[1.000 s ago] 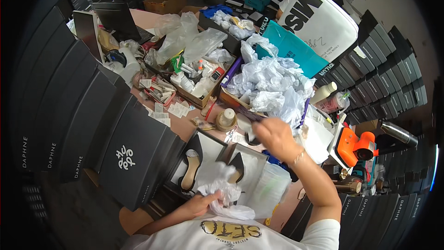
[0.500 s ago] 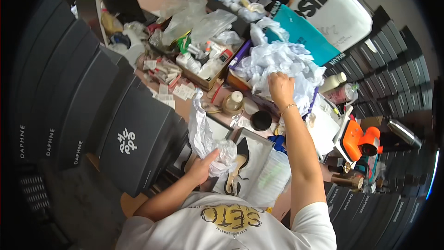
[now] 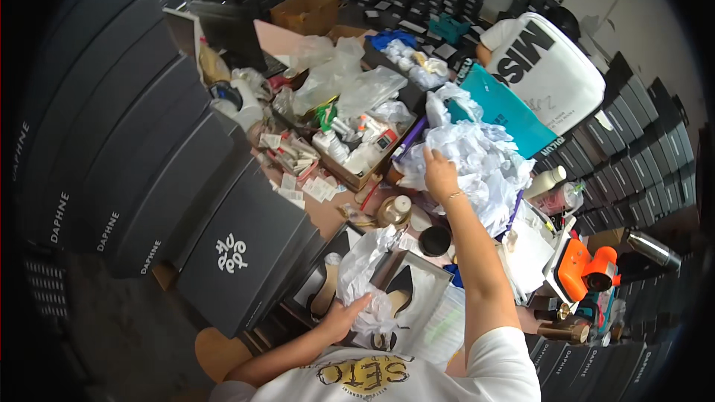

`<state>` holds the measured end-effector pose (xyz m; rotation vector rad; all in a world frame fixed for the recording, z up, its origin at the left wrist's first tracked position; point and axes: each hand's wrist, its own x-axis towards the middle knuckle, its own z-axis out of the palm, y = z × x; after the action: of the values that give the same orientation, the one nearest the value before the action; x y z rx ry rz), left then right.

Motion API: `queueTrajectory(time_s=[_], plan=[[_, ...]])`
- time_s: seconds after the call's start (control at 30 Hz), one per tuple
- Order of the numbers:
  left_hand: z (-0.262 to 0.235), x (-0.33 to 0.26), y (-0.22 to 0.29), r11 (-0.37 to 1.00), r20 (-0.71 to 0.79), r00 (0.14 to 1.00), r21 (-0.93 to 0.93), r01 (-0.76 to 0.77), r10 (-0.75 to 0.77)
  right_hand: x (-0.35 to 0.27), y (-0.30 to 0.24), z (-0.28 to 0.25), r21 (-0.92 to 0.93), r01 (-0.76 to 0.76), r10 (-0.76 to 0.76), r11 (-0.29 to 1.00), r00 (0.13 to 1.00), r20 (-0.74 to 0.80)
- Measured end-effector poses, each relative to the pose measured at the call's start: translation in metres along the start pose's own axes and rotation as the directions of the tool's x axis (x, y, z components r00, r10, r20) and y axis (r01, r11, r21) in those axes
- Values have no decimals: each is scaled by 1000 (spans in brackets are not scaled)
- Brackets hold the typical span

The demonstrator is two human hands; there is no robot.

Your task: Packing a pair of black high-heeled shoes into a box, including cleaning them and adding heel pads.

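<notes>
My left hand [image 3: 347, 317] is closed around a crumpled sheet of white tissue paper [image 3: 363, 272], low over the opened shoebox. Beneath and beside the sheet lie black pointed shoes with beige insoles: one shoe [image 3: 402, 288] to the right, another shoe [image 3: 325, 289] to the left. The grey inner wall of the shoebox [image 3: 426, 266] shows around the right one. Farther off, my right hand [image 3: 441, 176] reaches to the near left edge of a heap of white tissue paper [image 3: 488, 152] in a carton. Its fingers are bent onto the paper, their tips partly hidden.
A large dark shoebox [image 3: 242, 253] stands at left before taller stacks. Beyond are a carton of bottles [image 3: 354, 149], clear plastic bags [image 3: 350, 82] and a teal bag [image 3: 510, 112]. A jar [image 3: 395, 210], a black round lid [image 3: 434, 240] and an orange device [image 3: 577, 268] lie nearby.
The view has shifted, so the scene sits lower and further right. My right hand has moved from the middle of the paper heap to its near left edge. My left hand keeps its sheet.
</notes>
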<state>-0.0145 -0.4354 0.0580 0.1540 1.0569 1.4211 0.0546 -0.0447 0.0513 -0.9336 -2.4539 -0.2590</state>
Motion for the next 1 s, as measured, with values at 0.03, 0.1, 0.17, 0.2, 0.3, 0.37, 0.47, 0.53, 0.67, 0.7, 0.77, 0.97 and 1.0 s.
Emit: queueTrajectory(time_s=[0.03, 0.1, 0.17, 0.2, 0.3, 0.37, 0.47, 0.53, 0.67, 0.7, 0.77, 0.97, 1.0], plan=[[3, 3, 5, 1000, -37, 999, 17, -19, 20, -5, -16, -15, 99, -65, 55, 993, 994, 95], [0, 7, 7, 995, -31, 997, 76, -66, 68, -13, -50, -96, 250, -243, 162, 937, 938, 306], [11, 8, 5, 992, -25, 994, 70, -104, 106, -56, -71, -154, 261, -475, 113, 840, 625, 773], [16, 8, 2, 954, 79, 982, 234, -185, 171, -100, -77, -160, 414, -704, -20, 578, 494, 869], [49, -10, -9, 800, 387, 918, 578, -163, -92, -254, -123, -168, 548, -780, 201, -303, 509, 837], [58, -26, -47, 810, 477, 870, 554, -191, -121, -277, -133, -202, 397, -463, 110, -793, 531, 840], [67, -63, -74, 788, 464, 873, 590, -178, -150, -319, -133, -222, 496, -394, 303, -774, 457, 836], [71, -84, -83, 802, 432, 899, 559, -210, -66, -368, -116, -214, 626, -334, 543, -704, 314, 778], [54, -109, -106, 920, 268, 953, 390, 28, -142, -375, -91, -292, 728, -196, 628, -657, 392, 673], [53, -116, -113, 917, 310, 941, 399, 3, -138, -384, -98, -314, 714, -118, 606, -690, 445, 659], [55, -129, -125, 911, 403, 907, 408, -57, -124, -402, -124, -344, 688, -290, 445, -665, 586, 678], [55, -179, -144, 824, 637, 770, 414, -388, 42, -427, -235, -365, 603, -698, 692, 388, 652, 309], [49, -193, -140, 813, 634, 773, 441, -380, 17, -450, -251, -358, 734, -679, 729, 16, 510, 457]])
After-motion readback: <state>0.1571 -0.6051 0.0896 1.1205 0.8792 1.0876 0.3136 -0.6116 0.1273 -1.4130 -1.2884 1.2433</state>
